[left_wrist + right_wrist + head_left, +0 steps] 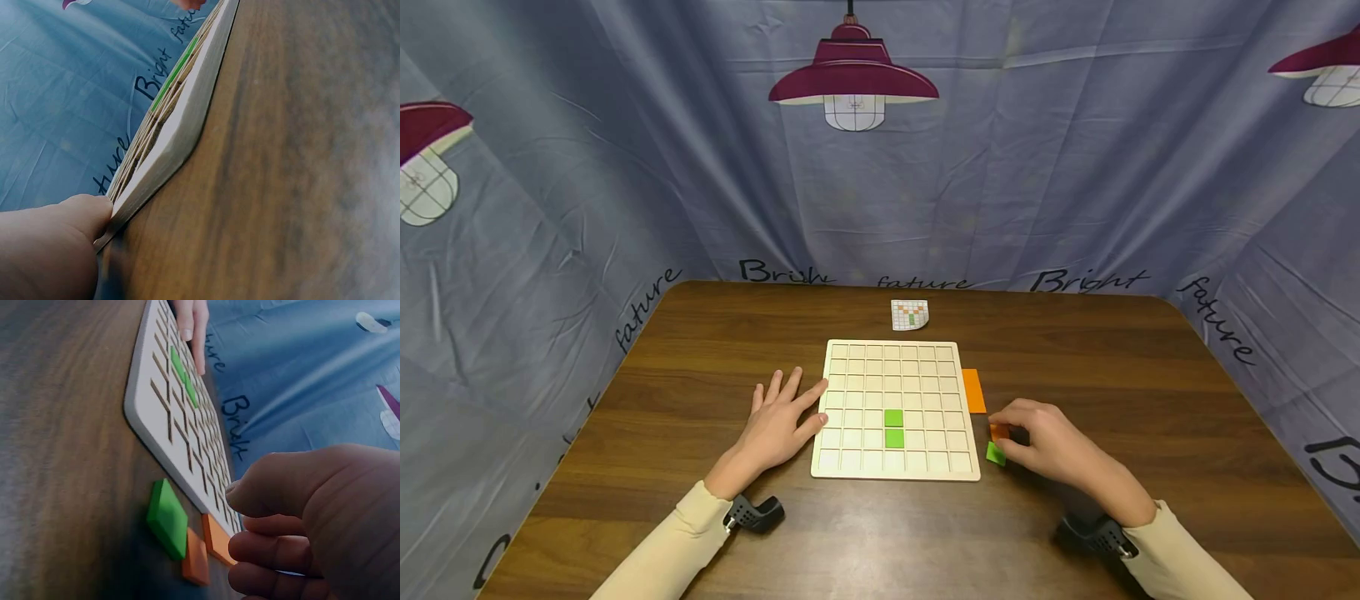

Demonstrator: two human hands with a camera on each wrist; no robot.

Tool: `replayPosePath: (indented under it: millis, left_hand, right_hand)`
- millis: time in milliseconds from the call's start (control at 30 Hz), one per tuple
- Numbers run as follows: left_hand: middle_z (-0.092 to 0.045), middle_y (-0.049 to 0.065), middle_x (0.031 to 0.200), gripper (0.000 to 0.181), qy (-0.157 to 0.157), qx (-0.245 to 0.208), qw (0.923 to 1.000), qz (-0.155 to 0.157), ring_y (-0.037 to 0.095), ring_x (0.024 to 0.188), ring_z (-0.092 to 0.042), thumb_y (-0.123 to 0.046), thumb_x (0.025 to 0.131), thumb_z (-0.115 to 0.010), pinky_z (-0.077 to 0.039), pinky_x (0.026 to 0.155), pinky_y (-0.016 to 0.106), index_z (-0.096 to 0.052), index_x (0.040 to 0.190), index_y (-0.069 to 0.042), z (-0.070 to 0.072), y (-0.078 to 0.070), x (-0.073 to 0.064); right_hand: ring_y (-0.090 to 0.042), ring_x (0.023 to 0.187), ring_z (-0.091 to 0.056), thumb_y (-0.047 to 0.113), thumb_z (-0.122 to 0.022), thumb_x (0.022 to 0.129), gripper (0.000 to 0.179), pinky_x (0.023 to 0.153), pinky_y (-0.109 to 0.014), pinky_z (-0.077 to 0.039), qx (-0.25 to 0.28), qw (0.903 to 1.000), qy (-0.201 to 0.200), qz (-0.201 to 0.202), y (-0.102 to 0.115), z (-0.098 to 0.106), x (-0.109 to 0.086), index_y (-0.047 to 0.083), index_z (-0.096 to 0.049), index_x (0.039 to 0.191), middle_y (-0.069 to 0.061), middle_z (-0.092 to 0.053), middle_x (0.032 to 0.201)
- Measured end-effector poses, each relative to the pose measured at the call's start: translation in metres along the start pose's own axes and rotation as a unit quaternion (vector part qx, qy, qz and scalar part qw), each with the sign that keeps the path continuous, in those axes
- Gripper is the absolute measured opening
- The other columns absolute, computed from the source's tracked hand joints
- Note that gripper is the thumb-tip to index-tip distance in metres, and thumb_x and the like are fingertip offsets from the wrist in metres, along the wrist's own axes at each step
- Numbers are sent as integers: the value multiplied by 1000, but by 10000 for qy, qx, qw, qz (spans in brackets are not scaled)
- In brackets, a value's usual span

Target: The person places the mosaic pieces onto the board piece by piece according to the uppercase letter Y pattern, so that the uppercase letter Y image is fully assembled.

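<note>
A cream grid board [857,460] lies on the table, with two green square tiles [893,437] set in one column, one above the other. With fingers spread, my left hand [771,429] rests at its left edge, index fingertip and thumb at the rim. Right of the board, my right hand [1048,437] hovers with bent fingers and thumb around an orange tile [999,432]. A loose green tile [167,520] lies close by, below the thumb in the head view. The right wrist view shows the orange tile on the table beside the green one, apart from the thumb.
Beside the board's right edge lies an orange piece [973,392]. Behind the board is a small paper card [909,315] printted with a grid of orange and green squares. A blue-grey curtain [1000,183] with printed lamps hangs behind the wooden table [760,325].
</note>
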State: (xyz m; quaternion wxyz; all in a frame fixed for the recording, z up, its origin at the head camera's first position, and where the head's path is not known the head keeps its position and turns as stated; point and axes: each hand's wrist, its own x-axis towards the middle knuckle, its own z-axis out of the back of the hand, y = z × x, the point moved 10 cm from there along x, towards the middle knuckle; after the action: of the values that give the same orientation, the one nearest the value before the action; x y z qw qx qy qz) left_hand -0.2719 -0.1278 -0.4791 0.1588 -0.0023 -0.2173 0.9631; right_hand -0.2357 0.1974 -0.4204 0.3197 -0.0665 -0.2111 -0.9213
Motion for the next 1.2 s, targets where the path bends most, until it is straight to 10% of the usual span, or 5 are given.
replayPosePath:
  millis: [1200]
  left_hand:
    - [-26, 28, 165, 57, 13, 12, 10000, 8, 56, 154, -13, -42, 103, -56, -11, 116, 80, -46, 155, -22, 1, 0, 1]
  right_hand:
    - [-3, 70, -50, 6, -84, 76, 31, 61, -19, -45, -132, 9997, 113, 178, 10, -21, -6, 2, -77, 106, 1, -66, 89]
